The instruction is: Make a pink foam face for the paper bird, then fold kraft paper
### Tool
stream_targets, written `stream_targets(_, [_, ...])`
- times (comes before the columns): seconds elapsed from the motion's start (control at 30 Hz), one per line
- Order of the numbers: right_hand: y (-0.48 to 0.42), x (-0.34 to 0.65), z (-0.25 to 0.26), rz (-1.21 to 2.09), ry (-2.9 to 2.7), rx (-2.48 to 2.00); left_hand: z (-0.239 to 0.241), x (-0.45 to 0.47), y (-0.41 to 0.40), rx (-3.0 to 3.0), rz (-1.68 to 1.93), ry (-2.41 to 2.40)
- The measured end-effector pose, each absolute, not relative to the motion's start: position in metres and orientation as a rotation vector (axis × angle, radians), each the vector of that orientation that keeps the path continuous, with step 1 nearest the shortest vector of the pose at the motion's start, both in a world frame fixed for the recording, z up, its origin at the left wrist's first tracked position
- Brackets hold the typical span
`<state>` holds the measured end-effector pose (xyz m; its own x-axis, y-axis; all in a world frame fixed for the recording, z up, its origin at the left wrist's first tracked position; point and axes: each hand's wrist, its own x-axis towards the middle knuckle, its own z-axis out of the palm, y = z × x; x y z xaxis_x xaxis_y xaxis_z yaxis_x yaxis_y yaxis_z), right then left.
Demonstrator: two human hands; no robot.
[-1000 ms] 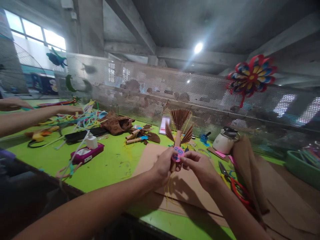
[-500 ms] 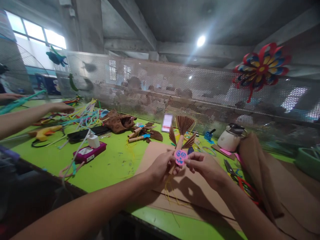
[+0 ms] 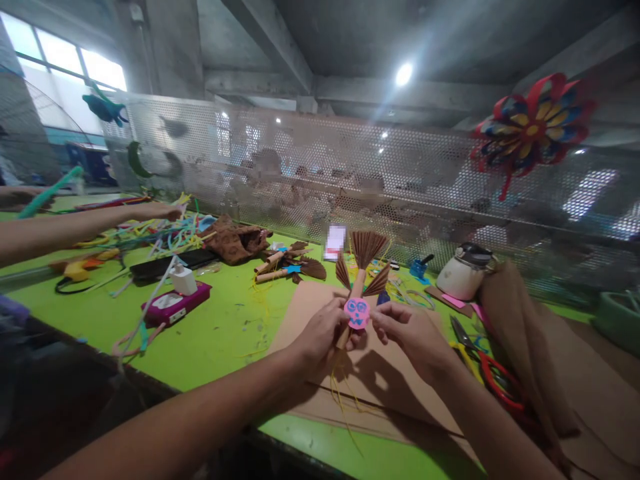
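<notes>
My left hand point(image 3: 324, 333) is wrapped round the lower part of a brown paper-tube figure point(image 3: 358, 285). Pleated brown paper fans point(image 3: 369, 250) spread from its top and sides, and yellow strands point(image 3: 336, 390) hang below. Against the tube lies a small pink paper face point(image 3: 357, 314) with eyes and a mouth drawn in blue. The thumb and fingers of my right hand point(image 3: 410, 333) are pinched together at the right edge of that face. Under both hands is a brown cardboard sheet point(image 3: 300, 313) on the green table point(image 3: 225, 353).
Similar tube figures point(image 3: 285, 267) lie behind, left of centre. Red-handled scissors point(image 3: 493, 373), a pale kettle point(image 3: 463, 273) and brown paper point(image 3: 515, 333) are at right. A purple power strip point(image 3: 175, 303) sits left. Another person's arm point(image 3: 90, 223) reaches over colourful pipe cleaners point(image 3: 165, 230). A perforated screen point(image 3: 300, 167) stands behind.
The pink face has shifted slightly left and turned a little on the tube. My hands stay almost in place. The other person's arm has reached further right over the pipe cleaners.
</notes>
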<state>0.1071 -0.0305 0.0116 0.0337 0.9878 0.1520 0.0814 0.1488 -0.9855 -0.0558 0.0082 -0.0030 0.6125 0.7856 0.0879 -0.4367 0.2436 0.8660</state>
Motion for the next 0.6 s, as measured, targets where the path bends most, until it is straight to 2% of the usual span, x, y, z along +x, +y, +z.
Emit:
stream_targets(0.33, [-0.012, 0.164, -0.008, 0.445, -1.097, -1.442, 0.012, -0.081, 0.040, 0.879, 1.133, 0.406])
stream_targets(0.47, [-0.003, 0.189, -0.014, 0.108, -1.306, -1.724, 0.018, -0.086, 0.045, 0.857, 1.189, 0.424])
stream_targets(0.6, [0.000, 0.190, -0.024, -0.020, -1.572, -1.813, 0.015, -0.082, 0.040, 0.849, 1.117, 0.397])
